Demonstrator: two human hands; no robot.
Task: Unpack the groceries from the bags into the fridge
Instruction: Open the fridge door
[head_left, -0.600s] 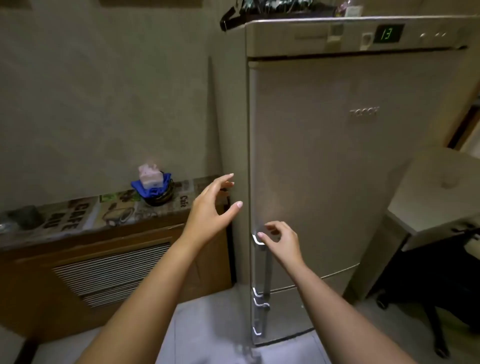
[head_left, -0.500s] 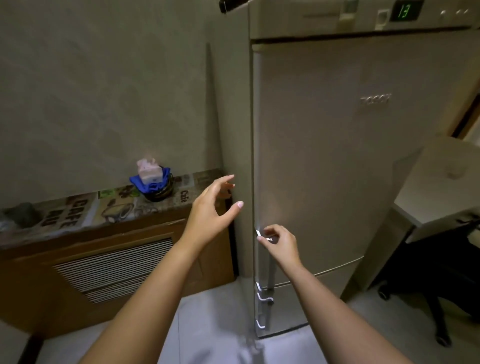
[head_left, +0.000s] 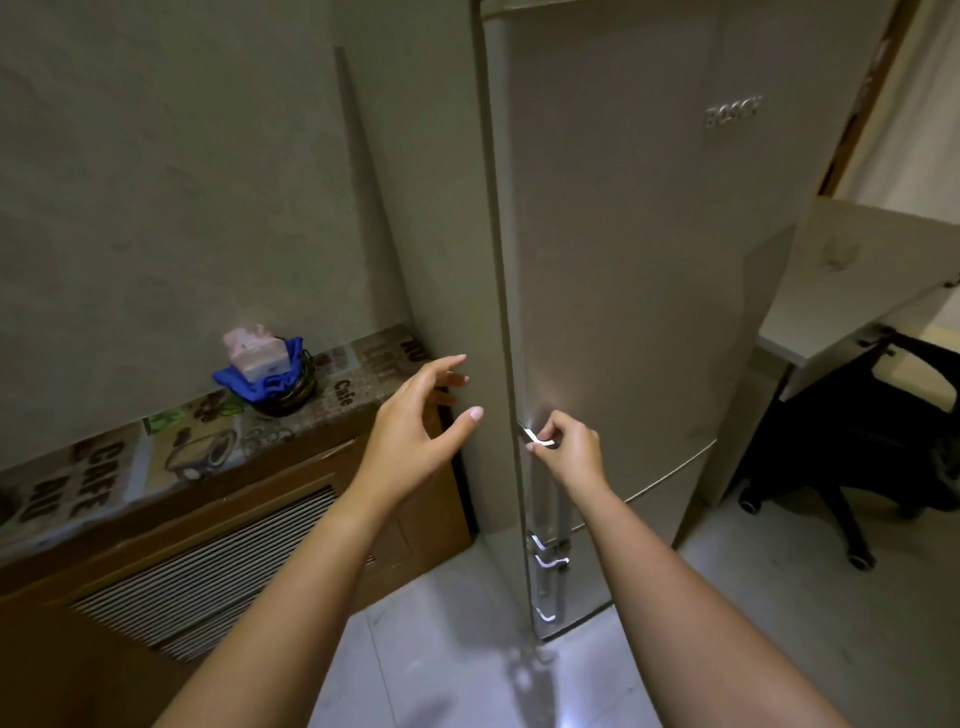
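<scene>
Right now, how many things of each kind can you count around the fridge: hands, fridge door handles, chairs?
Hands: 2, the left hand and the right hand
Fridge door handles: 2, the upper handle and the lower handle
Chairs: 1, the black chair
Total: 5

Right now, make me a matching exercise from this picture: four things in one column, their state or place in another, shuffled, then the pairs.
Things:
1. right hand
2. left hand
3. fridge door
4. tissue box

States or places:
A. closed
B. open in the air, holding nothing
C. on the blue cloth in the basket on the cabinet
D. gripping the door handle

Pairs: 1-D, 2-B, 3-A, 4-C
</scene>
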